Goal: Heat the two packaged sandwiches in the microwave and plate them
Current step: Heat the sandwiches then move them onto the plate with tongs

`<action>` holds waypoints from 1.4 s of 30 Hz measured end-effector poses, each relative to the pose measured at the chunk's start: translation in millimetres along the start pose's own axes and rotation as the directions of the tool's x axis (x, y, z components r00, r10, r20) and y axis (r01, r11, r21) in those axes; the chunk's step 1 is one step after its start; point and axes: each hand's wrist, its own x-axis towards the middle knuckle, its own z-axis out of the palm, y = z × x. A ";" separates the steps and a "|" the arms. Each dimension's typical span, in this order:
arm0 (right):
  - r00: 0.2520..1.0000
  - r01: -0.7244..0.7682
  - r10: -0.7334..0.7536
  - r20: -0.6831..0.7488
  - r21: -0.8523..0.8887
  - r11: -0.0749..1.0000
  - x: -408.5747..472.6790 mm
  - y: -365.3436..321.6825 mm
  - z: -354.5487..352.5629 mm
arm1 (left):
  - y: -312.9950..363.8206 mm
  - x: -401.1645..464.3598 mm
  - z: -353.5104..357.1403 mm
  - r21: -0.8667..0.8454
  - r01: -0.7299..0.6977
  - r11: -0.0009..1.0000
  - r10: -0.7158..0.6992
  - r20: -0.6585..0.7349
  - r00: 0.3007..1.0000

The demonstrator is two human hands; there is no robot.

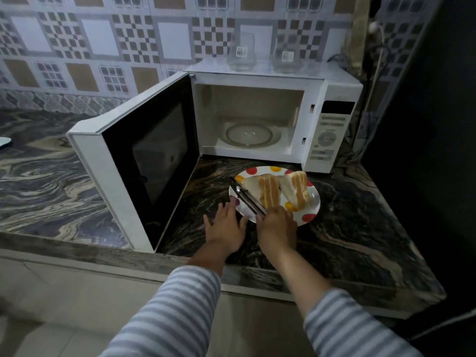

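Two triangular sandwiches, the left sandwich [266,191] and the right sandwich [296,189], lie side by side on a white plate [307,217] with red and yellow dots. The plate rests on the counter in front of the white microwave [332,99]. The microwave door [144,161] is swung wide open, and its glass turntable [248,134] is bare. My right hand [277,224] grips metal tongs [248,197] whose tips lie on the plate beside the left sandwich. With fingers spread, my left hand [226,222] rests on the counter, fingertips touching the plate's left rim.
A dark marbled counter [51,176] stretches to the left. Two clear glass jars [242,54] stand on top of the microwave. A cable [373,81] hangs at the wall to the right. The open door blocks the space left of the plate.
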 end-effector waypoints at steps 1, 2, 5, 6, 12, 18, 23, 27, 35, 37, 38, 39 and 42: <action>1.000 0.020 -0.020 -0.003 -0.053 0.998 1.4 1.2 6.6 | -0.2 2.5 1.1 0.008 -0.004 1.000 0.004 0.001 1.000; 0.999 0.036 -0.037 -0.012 -0.099 0.994 1.6 2.3 10.9 | -0.7 4.6 1.9 0.018 -0.010 1.000 0.010 -0.002 1.000; 0.997 0.051 -0.061 -0.044 -0.202 0.978 1.8 6.0 17.2 | -4.6 10.1 4.3 0.066 -0.025 0.998 0.025 0.003 1.000; 0.998 0.047 -0.058 -0.040 -0.221 0.974 2.0 7.3 16.7 | -6.1 12.2 4.6 0.077 -0.030 0.997 0.029 0.010 1.000; 0.967 -0.019 0.026 -0.254 0.031 0.999 17.1 29.2 -14.5 | -11.2 25.2 5.7 0.055 -0.046 0.997 0.046 -0.002 0.999; 0.959 -0.080 0.128 -0.252 0.191 0.978 82.0 99.0 -41.2 | -13.2 47.0 2.7 0.018 -0.028 0.999 0.028 -0.004 1.000; 0.997 -0.071 0.064 0.052 0.131 0.989 125.7 129.8 -27.9 | -6.7 71.0 -0.1 0.026 0.003 1.000 -0.004 0.035 0.999; 0.976 -0.017 0.042 0.216 -0.118 0.993 128.1 139.6 -9.0 | -5.9 82.2 2.0 0.062 0.014 0.998 -0.016 0.034 0.999; 0.976 -0.051 0.051 0.210 -0.008 0.999 130.4 130.7 -4.9 | 7.6 89.0 12.4 -0.040 0.031 0.999 -0.030 0.026 0.999; 0.977 -0.097 0.076 0.201 0.095 0.991 129.6 128.4 -8.2 | 11.1 88.2 15.3 -0.134 0.022 0.991 -0.024 -0.013 1.000; 0.977 -0.135 0.095 0.191 0.210 0.968 129.4 128.0 -9.3 | 13.3 87.1 16.0 -0.216 0.020 0.976 -0.029 -0.039 0.999; 0.979 -0.166 0.109 0.174 0.357 0.919 129.4 128.1 -9.5 | 15.7 86.1 16.2 -0.313 0.020 0.950 -0.041 -0.062 0.997; 0.982 -0.188 0.115 0.149 0.730 0.658 125.2 125.1 -14.1 | 27.1 78.6 8.9 -0.611 0.048 0.791 -0.119 -0.076 0.990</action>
